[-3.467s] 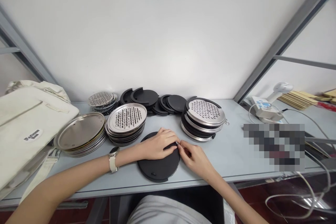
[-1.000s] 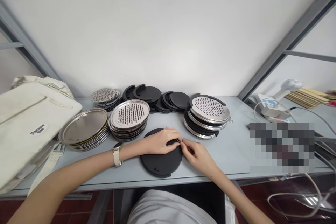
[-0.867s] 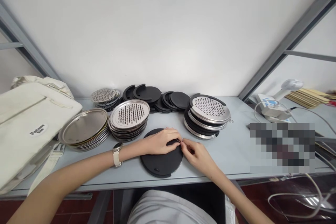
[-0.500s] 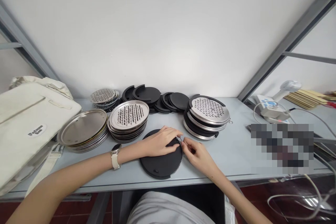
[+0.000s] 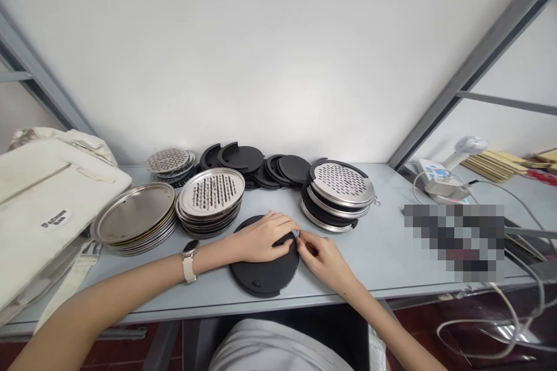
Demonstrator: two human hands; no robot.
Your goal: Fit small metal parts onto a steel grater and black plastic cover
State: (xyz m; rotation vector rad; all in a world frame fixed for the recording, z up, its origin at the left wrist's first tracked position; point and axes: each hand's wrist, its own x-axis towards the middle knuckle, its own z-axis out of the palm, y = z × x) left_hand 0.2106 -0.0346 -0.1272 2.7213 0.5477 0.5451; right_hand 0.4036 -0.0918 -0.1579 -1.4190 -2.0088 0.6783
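Observation:
A black round disc (image 5: 261,272) with a raised rim lies flat near the table's front edge. Across its top rests my left hand (image 5: 270,237), holding it down, fingertips bent at the right side of the rim and the thumb on the surface. My right hand (image 5: 319,255) pinches a small metal ring at that same rim, close against my left fingertips; most of the ring is hidden by the fingers. Behind the disc, a stack of metal grater plates in black holders (image 5: 342,185) has a small ring (image 5: 376,202) hanging from its right side.
Stacked grater plates (image 5: 213,191), plain round metal plates (image 5: 134,208) and smaller perforated discs (image 5: 167,160) stand at left. Black discs (image 5: 241,157) lie along the wall. A cream bag (image 5: 56,185) is far left; a white scanner (image 5: 452,168) with cables sits right.
My right hand has come slightly closer to my left fingertips, so the metal piece between them shows less. The whole view has shifted a little; the disc stays put.

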